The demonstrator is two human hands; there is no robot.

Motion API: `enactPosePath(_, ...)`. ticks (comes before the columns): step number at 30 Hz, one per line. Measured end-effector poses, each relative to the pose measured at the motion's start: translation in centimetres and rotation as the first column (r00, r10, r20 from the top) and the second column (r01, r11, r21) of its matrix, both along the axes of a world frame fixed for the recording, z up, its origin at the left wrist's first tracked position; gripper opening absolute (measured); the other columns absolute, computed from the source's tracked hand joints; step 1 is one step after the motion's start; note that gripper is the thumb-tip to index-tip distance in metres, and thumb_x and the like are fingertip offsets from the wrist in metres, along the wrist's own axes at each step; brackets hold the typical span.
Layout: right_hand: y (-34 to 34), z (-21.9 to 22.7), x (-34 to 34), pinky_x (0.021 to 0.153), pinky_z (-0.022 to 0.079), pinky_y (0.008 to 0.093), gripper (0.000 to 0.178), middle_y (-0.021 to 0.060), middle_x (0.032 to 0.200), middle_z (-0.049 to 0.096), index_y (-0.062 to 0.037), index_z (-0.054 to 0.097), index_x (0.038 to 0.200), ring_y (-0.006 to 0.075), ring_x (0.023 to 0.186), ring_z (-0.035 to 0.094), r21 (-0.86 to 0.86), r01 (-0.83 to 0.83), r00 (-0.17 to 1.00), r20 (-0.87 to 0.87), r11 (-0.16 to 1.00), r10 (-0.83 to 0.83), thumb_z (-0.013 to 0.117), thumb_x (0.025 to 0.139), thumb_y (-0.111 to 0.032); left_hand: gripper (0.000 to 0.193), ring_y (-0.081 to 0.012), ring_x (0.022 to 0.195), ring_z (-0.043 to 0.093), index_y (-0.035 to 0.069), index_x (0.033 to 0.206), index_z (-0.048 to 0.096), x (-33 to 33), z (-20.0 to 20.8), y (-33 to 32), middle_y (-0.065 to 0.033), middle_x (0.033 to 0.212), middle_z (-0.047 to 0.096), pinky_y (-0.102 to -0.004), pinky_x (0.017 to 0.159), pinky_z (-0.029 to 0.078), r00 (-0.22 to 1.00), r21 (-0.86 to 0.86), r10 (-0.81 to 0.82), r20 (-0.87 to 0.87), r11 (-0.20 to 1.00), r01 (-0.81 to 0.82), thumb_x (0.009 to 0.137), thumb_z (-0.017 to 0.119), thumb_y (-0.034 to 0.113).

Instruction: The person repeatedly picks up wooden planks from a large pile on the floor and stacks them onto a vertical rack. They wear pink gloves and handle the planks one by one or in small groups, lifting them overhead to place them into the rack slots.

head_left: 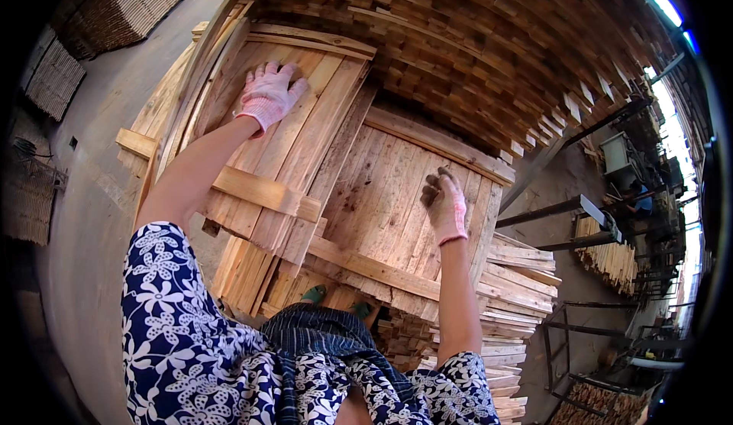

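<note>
Stretched forward, my left hand [269, 96] wears a pale pink knit glove. Its fingers are spread flat on a panel of light wooden planks [309, 138], with a batten [263, 190] across its near end. Over a second, lower plank panel [374, 188] on the right is my right hand [447, 207], in a similar glove with dirty fingertips. Those fingers are bent a little and apart, with nothing between them; whether they touch the wood, I cannot tell. Dark stains mark the lower panel, which has a batten [382, 268] along its near edge.
A high stack of boards [473, 51] rises beyond the panels. Several thin slats [511, 287] are piled at the right. Bundled wood [126, 5] stands across the concrete floor [107, 119] at the left. Metal bars [546, 215] and a person [641, 198] show at far right.
</note>
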State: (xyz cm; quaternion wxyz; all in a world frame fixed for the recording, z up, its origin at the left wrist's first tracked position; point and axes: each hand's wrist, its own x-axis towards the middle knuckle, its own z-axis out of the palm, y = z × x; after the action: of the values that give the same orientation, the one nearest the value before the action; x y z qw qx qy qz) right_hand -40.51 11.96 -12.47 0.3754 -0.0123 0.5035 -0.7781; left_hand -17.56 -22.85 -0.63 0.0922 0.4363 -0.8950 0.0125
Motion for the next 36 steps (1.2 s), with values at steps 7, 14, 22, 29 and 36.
enactPosePath(7, -4.0, -1.5, -8.0, 0.073, 0.057, 0.0383, 0.035, 0.014, 0.111, 0.066, -0.01, 0.06, 0.134, 0.0254, 0.092, 0.068, 0.278, 0.186, 0.812, -0.583, 0.942, 0.011, 0.056, 0.101, -0.023, 0.062, -0.0386, 0.137, 0.046, 0.018, 0.145, 0.053, -0.1, -1.1, -0.8, -0.0174, 0.146, 0.051, -0.0534, 0.116, 0.031, 1.0, -0.04, 0.024, 0.016, 0.999, -0.024, 0.097, 0.05, 0.057)
enactPosePath(14, -5.2, -3.7, -7.6, 0.09, 0.054, 0.0512, 0.046, 0.0292, 0.124, 0.057, -0.0204, 0.059, 0.139, 0.0464, 0.112, 0.061, 0.688, 0.532, 0.362, -0.712, 0.494, 0.602, 0.065, 0.094, -0.026, 0.061, -0.0386, 0.138, 0.044, 0.018, 0.145, 0.054, 0.7, -1.6, -1.2, -0.0173, 0.148, 0.05, -0.0509, 0.117, 0.031, 0.999, -0.075, 0.03, 0.045, 0.997, -0.027, 0.097, 0.054, 0.055)
enactPosePath(22, -5.3, 0.2, -8.5, 0.094, 0.053, 0.0523, 0.046, 0.0265, 0.132, 0.059, -0.0146, 0.057, 0.139, 0.0453, 0.116, 0.061, 0.84, 0.417, 0.403, -0.513, 0.348, 0.758, 0.06, 0.096, -0.032, 0.061, -0.039, 0.139, 0.043, 0.017, 0.146, 0.052, 0.5, -2.0, -2.0, -0.0177, 0.149, 0.048, -0.0532, 0.118, 0.029, 0.999, -0.072, 0.015, 0.037, 0.997, -0.012, 0.098, 0.052, 0.056)
enactPosePath(29, -9.1, -2.1, -16.1, 0.052, 0.047, 0.0347, 0.019, 0.0069, 0.081, 0.067, -0.0153, 0.065, 0.096, 0.0221, 0.072, 0.065, 0.133, 0.074, 0.94, -0.339, 0.988, -0.025, 0.068, 0.097, -0.034, 0.058, -0.0394, 0.134, 0.047, 0.017, 0.142, 0.056, 0.5, -2.4, -1.9, -0.0172, 0.143, 0.052, -0.0521, 0.114, 0.034, 1.0, -0.13, -0.002, -0.001, 0.992, 0.002, 0.097, 0.054, 0.053)
enactPosePath(36, -13.2, -1.3, -20.0, 0.043, 0.039, 0.0249, 0.034, 0.0044, 0.072, 0.062, -0.0159, 0.06, 0.094, 0.0204, 0.059, 0.058, 0.072, 0.272, 0.95, 0.14, 0.96, -0.28, 0.07, 0.092, -0.048, 0.05, -0.0378, 0.13, 0.049, 0.018, 0.132, 0.062, -0.1, -0.7, -0.4, -0.016, 0.136, 0.056, -0.0507, 0.111, 0.037, 0.998, -0.065, -0.03, -0.057, 0.998, 0.027, 0.095, 0.057, 0.051)
